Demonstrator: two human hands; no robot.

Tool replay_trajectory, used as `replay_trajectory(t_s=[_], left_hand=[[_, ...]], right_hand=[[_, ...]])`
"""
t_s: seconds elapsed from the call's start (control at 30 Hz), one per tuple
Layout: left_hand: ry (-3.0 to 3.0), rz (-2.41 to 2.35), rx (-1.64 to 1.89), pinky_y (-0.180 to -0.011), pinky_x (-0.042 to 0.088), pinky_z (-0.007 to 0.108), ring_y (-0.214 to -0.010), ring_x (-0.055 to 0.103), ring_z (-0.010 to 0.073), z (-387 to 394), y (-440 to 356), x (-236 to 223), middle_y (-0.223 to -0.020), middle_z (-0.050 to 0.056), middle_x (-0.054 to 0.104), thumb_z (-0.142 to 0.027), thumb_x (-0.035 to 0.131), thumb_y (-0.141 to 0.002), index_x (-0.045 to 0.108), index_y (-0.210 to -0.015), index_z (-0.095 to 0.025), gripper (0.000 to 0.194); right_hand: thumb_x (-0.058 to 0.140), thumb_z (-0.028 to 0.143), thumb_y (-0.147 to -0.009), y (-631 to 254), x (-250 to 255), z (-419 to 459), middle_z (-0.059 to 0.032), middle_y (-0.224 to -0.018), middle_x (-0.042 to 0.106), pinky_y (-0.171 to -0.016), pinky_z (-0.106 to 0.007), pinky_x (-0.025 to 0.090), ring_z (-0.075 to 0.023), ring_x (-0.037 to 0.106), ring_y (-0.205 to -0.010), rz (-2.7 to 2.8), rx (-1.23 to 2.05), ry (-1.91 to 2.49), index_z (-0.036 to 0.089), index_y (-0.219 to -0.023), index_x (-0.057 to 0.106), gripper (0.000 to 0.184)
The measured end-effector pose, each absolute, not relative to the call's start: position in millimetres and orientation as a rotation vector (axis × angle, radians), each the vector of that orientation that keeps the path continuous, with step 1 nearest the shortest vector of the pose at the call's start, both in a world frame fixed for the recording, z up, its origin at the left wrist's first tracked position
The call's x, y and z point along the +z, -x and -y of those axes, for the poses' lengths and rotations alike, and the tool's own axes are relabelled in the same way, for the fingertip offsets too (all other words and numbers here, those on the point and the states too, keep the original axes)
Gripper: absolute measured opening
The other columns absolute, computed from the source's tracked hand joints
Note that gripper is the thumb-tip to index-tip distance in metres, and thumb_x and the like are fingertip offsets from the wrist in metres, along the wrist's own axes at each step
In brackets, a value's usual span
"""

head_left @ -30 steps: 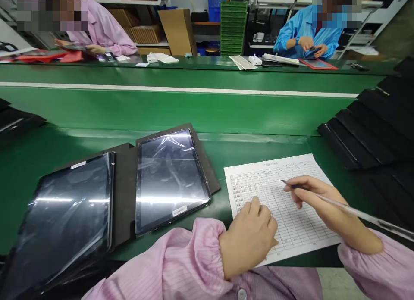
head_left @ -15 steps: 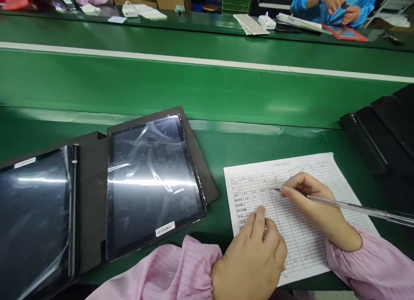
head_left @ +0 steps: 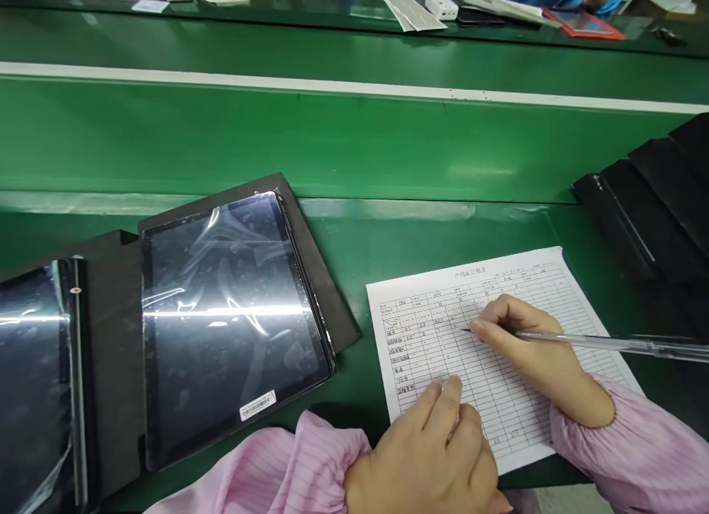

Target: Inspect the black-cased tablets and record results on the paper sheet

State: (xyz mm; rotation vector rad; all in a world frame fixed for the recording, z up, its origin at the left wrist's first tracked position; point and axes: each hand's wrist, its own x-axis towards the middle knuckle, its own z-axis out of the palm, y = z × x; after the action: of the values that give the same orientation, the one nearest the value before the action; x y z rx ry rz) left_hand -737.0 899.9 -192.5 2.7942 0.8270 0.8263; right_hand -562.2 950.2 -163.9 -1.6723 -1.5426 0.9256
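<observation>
Right hand (head_left: pixel 532 348): fingers pinch a pen (head_left: pixel 587 340), tip at the form (head_left: pixel 515 418), which lies at 4 o'clock on the green bench (head_left: pixel 388 241). Left hand (head_left: pixel 432 455): laid on the form's lower-left part, fingers slightly spread. 2 tablets in view, 1 (head_left: pixel 233 322) at 9 o'clock. Dark cases (head_left: pixel 659 204) at 2 o'clock, apparently stacked; shadow obscures detail.

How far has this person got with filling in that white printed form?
Partway, it seems. Done: the white printed paper form bears entries in its upper-left cells and a few near the bottom. In hand: the right hand holds a clear plastic pen, tip by the upper rows; the left hand rests on the sheet. Left: many cells look blank, though whether all need filling isn't shown.
</observation>
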Motion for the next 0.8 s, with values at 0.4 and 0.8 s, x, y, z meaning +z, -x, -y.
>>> replay_trajectory(t_s=[0.4,0.8], left_hand=[[-2.747,-1.198,0.655,-0.081,0.043,0.036,-0.096,0.062,0.0326,-897.3,735.5,-188.1,-0.097,0.006,0.067,-0.068,0.068,-0.053,0.064,-0.077,-0.015,0.059],[-2.776,-1.158,0.525,-0.082,0.044,0.038,-0.1,0.06,0.0344,-897.1,738.0,-191.0,-0.102,0.009,0.065,-0.066,0.064,-0.062,0.063,-0.081,-0.013,0.056]], right_hand=[[0.06,0.042,-0.077,567.1,-166.9,-947.9,0.0009,-0.047,0.051,-0.039,-0.023,0.041,-0.0138,0.048,-0.042,1.681,0.758,1.759,0.022,-0.049,0.046,0.037],[0.061,0.045,-0.076,566.6,-170.6,-947.9,0.0008,-0.048,0.051,-0.037,-0.023,0.042,-0.0144,0.048,-0.042,1.672,0.786,1.738,0.022,-0.051,0.049,0.037]])
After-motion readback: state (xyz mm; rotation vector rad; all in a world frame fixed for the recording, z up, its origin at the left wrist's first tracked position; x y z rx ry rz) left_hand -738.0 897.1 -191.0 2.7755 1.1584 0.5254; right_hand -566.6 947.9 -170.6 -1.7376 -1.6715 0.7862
